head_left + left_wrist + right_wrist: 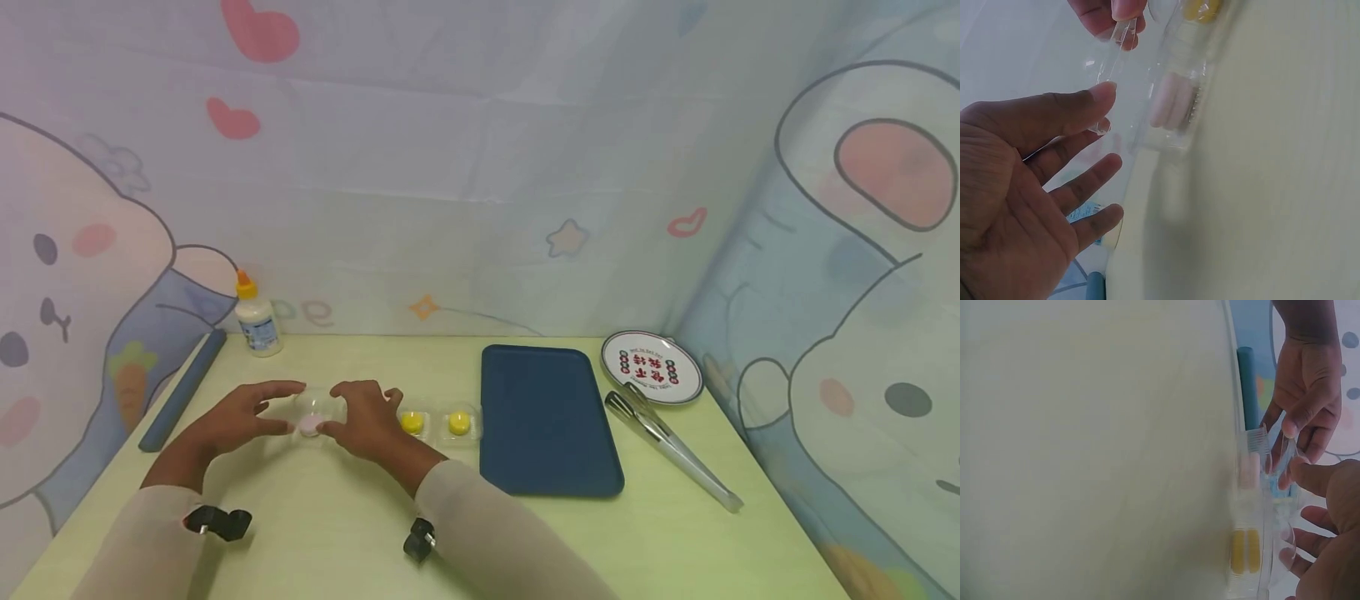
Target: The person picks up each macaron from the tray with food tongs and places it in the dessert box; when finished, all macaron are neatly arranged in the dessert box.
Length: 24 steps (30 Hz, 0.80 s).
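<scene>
A clear plastic lid (1109, 62) is held between both hands, tilted up above a clear plastic box. My left hand (242, 418) pinches one edge of the lid between thumb and forefinger, its other fingers spread. My right hand (369, 423) pinches the opposite edge with thumb and fingertips. Just under the lid, a pink macaron-like round (310, 426) sits in the box (1169, 139). To the right, a yellow round (412, 422) and another yellow round (459, 423) lie in clear plastic compartments. The right forearm passes in front of them.
A dark blue tray (551, 421) lies right of the boxes. Beyond it are metal tongs (675, 450) and a white plate (651, 367) with red lettering. At the back left stands a glue bottle (258, 321), near a blue-grey bar (183, 392) along the table's edge.
</scene>
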Available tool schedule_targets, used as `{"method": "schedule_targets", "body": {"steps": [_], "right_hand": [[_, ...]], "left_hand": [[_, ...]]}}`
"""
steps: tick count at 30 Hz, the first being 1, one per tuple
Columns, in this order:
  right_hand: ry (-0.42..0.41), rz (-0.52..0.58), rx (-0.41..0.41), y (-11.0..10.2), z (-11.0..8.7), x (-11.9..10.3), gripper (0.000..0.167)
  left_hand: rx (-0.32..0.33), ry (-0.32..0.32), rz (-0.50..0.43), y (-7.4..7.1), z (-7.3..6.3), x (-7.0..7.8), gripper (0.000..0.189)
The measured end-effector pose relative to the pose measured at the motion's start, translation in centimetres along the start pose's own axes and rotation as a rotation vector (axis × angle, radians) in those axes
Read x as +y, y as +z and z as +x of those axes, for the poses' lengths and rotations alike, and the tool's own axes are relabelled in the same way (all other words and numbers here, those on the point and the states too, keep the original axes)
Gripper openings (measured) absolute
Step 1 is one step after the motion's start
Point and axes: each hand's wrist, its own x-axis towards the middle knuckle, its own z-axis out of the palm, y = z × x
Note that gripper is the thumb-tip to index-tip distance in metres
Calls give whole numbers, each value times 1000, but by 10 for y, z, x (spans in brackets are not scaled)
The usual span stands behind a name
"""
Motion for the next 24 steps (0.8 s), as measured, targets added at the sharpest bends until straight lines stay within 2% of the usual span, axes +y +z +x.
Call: {"method": "schedule_targets", "body": {"steps": [7,14,24], "right_hand": [[21,-40,-13,5,-1,-1,54],[21,-72,-18,7,-1,1,55],[25,-66,-30,9,2,3,45]], "left_hand": [[6,-40,38,4,-4,-7,63],[5,-36,15,9,-3,-11,64],[8,-53,25,10,-6,-12,63]]}}
